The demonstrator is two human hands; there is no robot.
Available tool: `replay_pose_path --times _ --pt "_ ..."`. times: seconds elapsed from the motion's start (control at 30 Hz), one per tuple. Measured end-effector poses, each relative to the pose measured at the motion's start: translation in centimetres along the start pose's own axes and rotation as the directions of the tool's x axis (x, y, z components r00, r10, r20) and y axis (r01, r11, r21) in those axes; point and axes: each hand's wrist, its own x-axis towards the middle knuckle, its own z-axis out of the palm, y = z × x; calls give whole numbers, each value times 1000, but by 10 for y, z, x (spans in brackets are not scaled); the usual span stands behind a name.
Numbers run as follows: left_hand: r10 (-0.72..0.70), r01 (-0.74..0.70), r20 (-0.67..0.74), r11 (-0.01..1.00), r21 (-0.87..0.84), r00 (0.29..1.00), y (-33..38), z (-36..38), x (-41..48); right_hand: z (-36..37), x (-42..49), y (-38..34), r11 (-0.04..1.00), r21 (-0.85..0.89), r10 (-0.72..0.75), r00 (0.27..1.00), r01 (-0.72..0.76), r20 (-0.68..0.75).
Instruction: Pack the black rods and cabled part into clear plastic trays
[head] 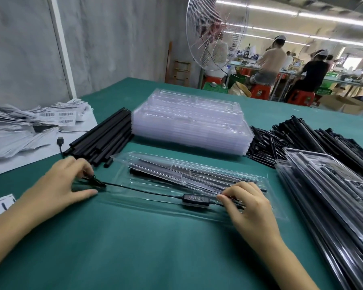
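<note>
A clear plastic tray [155, 208] lies open on the green table in front of me, with black rods [176, 174] lying in its far half. The cabled part [194, 198], a thin black cable with a small button controller, stretches across the tray's near half. My left hand [59, 185] pinches the cable's bundled end at the tray's left edge. My right hand [247, 204] pinches the cable just right of the controller. A USB plug [60, 141] on a cable lies by the papers to the left.
A stack of empty clear trays [191, 120] stands behind. Loose black rods [105, 135] lie left of it, and a larger rod pile [302, 137] to the right. Packed trays [327, 195] are stacked at right. Barcode labels [29, 124] cover the left. A fan and seated people are behind.
</note>
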Motion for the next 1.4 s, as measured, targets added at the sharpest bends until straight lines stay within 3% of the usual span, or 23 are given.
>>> replay_pose_path --times 0.17,0.27,0.4,0.43,0.5,0.57,0.63,0.7,0.8,0.87,0.93,1.03,1.1,1.27,1.4 --pt "185 -185 10 983 6 983 2 -6 21 -1 2 0 1000 8 -1 1000 1 -4" --pt "112 -112 -7 994 15 994 3 1 27 -2 3 0 1000 28 1 1000 -1 16" --pt "22 -24 79 1000 18 997 0 7 37 -8 3 4 995 70 50 967 -70 251" --pt "-24 25 112 1000 -4 993 -1 5 37 -10 2 5 987 113 84 963 -116 255" --pt "-86 87 81 996 -13 993 -1 0 39 -14 3 7 957 217 182 981 -194 73" --pt "-44 44 -25 999 -8 999 13 -7 41 -20 7 11 923 265 323 936 -278 -143" --pt "115 -114 -119 993 18 986 47 -14 42 -26 11 17 870 304 467 848 -389 -250" --pt "318 -323 -104 946 -35 942 96 -14 42 -33 13 26 794 341 593 763 -503 -257" --pt "587 -589 -56 803 -85 808 167 -2 42 -38 11 38 718 280 688 711 -637 -148" --pt "729 -729 -53 684 14 683 199 12 37 -37 10 41 703 193 698 716 -684 -4" --pt "781 -781 15 624 14 624 218 29 27 -38 8 42 730 128 654 741 -671 149" --pt "787 -795 135 606 10 602 227 61 7 -44 2 42 819 -50 531 723 -571 441" --pt "774 -785 139 617 52 618 224 74 1 -46 1 41 857 -137 486 690 -496 536" --pt "760 -762 63 641 87 647 219 78 1 -46 3 39 890 -128 444 767 -438 463" --pt "811 -811 -39 585 25 584 219 73 6 -48 1 38 879 -152 467 754 -451 462"
